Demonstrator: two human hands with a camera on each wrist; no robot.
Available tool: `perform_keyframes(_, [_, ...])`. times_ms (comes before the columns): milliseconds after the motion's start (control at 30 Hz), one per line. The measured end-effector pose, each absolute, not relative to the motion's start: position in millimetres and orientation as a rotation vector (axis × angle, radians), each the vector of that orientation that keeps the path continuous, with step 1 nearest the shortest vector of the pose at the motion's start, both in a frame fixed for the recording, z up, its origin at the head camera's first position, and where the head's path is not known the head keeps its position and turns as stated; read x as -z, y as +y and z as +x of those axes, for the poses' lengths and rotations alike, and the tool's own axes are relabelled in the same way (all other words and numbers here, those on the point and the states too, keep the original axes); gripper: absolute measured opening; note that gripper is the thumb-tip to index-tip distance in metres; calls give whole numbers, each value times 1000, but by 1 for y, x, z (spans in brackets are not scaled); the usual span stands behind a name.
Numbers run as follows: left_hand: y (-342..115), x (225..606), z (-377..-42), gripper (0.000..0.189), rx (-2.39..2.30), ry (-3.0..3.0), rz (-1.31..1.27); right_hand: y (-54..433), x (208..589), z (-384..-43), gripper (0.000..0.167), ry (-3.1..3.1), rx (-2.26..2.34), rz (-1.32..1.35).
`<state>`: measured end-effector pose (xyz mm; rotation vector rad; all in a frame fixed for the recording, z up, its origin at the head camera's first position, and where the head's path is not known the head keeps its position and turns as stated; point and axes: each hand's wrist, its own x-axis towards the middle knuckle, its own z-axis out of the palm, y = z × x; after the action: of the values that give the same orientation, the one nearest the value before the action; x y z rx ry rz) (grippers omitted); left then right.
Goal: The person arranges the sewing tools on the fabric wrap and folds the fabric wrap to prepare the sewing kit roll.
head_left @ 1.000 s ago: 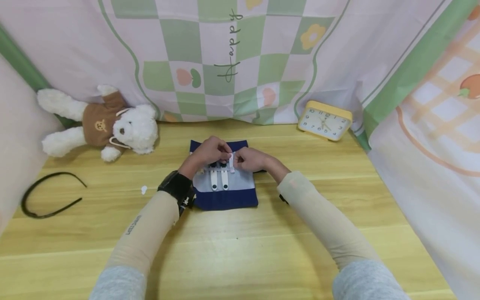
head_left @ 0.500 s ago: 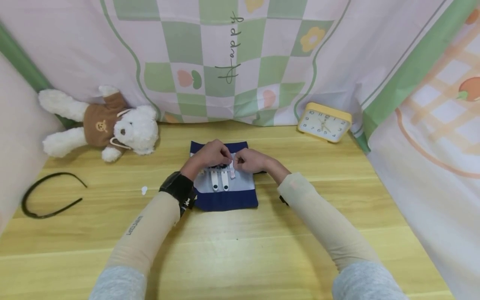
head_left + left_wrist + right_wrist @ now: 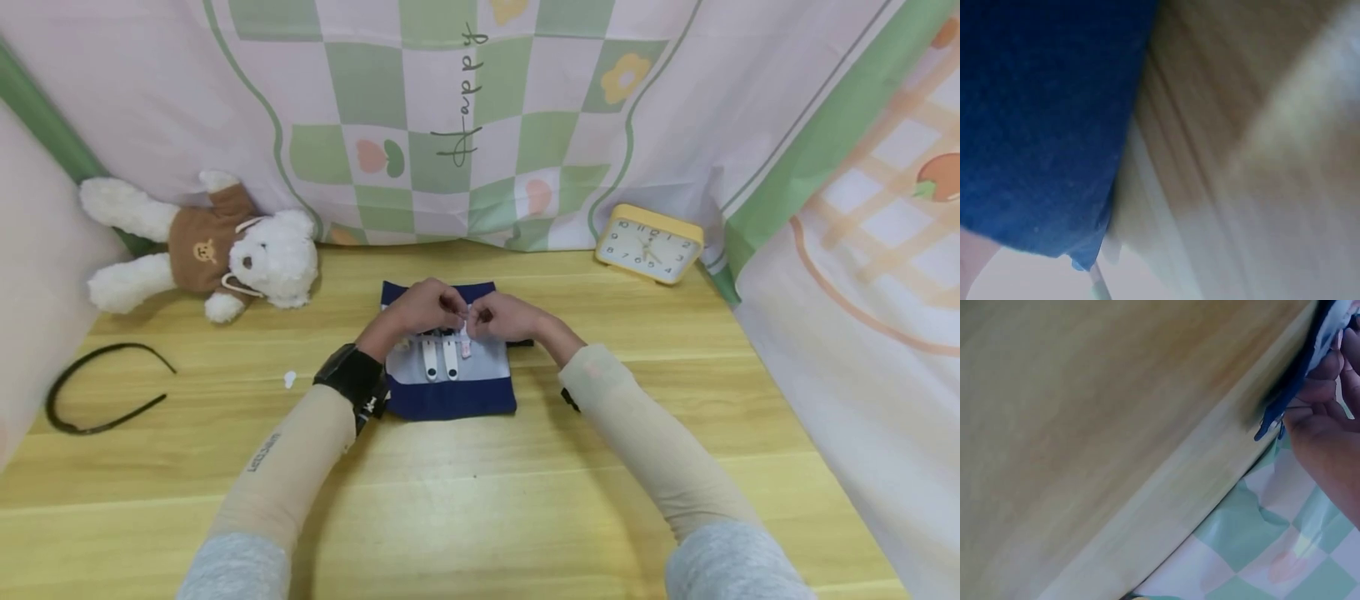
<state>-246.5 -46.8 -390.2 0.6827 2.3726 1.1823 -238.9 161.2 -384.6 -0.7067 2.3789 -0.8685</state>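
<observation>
A navy and grey fabric case (image 3: pixel 450 404) lies unfolded on the wooden table. Two white nail clippers (image 3: pixel 451 358) with dark dots sit side by side under its band. To their right is a slim pink-and-white piece (image 3: pixel 466 347), its kind too small to tell. My left hand (image 3: pixel 429 305) pinches around its far end, and the curled fingers of my right hand (image 3: pixel 504 318) meet it there from the other side. The fingers hide that end. In the right wrist view my right hand (image 3: pixel 1329 419) is at the case's edge; the left wrist view shows navy cloth (image 3: pixel 1041 125).
A white plush bear (image 3: pixel 273 258) in a brown top lies at the back left. Nearer on the left are a black headband (image 3: pixel 63 428) and a small white scrap (image 3: pixel 289 379). A yellow clock (image 3: pixel 649 243) stands back right before the curtain (image 3: pixel 442 100).
The slim pink-and-white piece has slid toward me, its near end lower on the grey cloth. Both hands stay over the case, and the left has shifted slightly nearer and right.
</observation>
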Motion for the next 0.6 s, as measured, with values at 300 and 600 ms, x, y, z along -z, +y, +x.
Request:
perform_keyframes(300, [-69, 380, -244, 23, -1258, 2402, 767, 165, 376, -235, 8, 2403, 940, -701])
perform_keyframes(600, [-100, 373, -237, 26, -1248, 2459, 762, 170, 379, -231, 7, 2418, 936, -728])
